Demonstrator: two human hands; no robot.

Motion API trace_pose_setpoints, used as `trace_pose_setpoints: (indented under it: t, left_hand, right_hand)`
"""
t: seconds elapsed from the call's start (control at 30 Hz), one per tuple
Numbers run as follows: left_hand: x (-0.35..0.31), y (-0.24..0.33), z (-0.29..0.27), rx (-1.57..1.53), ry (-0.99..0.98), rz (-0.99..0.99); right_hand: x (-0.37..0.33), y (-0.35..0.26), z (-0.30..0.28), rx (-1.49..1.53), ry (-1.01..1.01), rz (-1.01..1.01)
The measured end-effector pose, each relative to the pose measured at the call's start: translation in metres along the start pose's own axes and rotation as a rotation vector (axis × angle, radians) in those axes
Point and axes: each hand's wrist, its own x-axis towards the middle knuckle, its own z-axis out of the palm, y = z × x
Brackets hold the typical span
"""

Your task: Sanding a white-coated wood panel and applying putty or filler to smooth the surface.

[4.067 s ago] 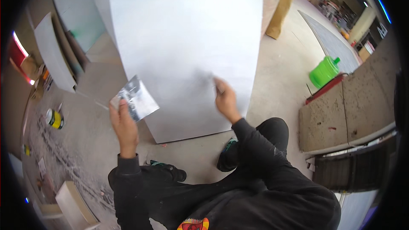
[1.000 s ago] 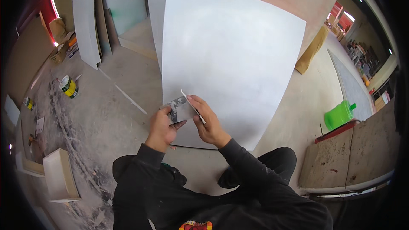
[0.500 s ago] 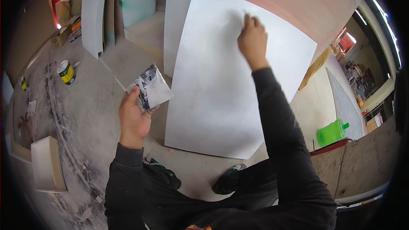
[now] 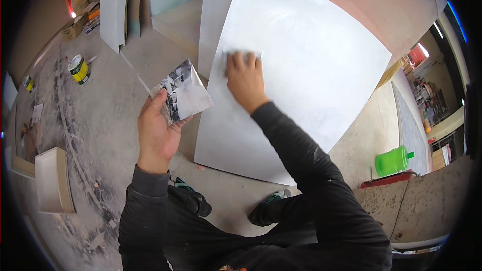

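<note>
A large white panel (image 4: 301, 55) leans in front of me, its lower edge near my feet. My right hand (image 4: 246, 80) is at the panel's left side, fingers closed over a flat greyish piece (image 4: 257, 54) pressed to the surface. Motion blur and the fingers hide most of that piece. To the left, clear of the panel's face, my left hand (image 4: 161, 133) grips a square, pale board (image 4: 191, 95) smeared dark grey and white, with the thumb on top.
Other panels (image 4: 114, 10) lean at the far left. Tins (image 4: 79, 69) with yellow and black sides stand on the dusty floor. A pale shallow box (image 4: 51, 180) lies at left, and a green jug (image 4: 391, 161) is at right. My shoes (image 4: 266, 206) are close to the panel's bottom.
My right hand has swept left and down across the panel with the flat piece. The left hand still holds its board. The whole view has shifted slightly.
</note>
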Motion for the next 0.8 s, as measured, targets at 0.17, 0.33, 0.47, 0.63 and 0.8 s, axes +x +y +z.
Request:
trace_pose_setpoints:
  t: [0.17, 0.33, 0.47, 0.63, 0.8]
  left_hand:
    - [0.0, -0.003, -0.002, -0.028, -0.021, -0.012]
    - [0.0, -0.01, -0.005, -0.05, 0.021, -0.05]
    - [0.0, -0.03, -0.012, -0.022, -0.015, -0.118]
    - [-0.015, -0.068, 0.003, 0.044, -0.04, -0.239]
    - [-0.022, -0.089, 0.024, 0.148, -0.019, -0.18]
  right_hand:
    - [-0.102, -0.022, -0.009, 0.034, -0.188, -0.139]
    - [-0.198, -0.02, -0.018, 0.094, -0.378, -0.299]
    - [-0.207, -0.02, -0.034, 0.363, -0.693, 0.001]
    - [-0.125, -0.001, -0.101, 1.297, -0.118, 0.707]
    - [-0.107, -0.023, -0.146, 1.335, 0.042, 0.536]
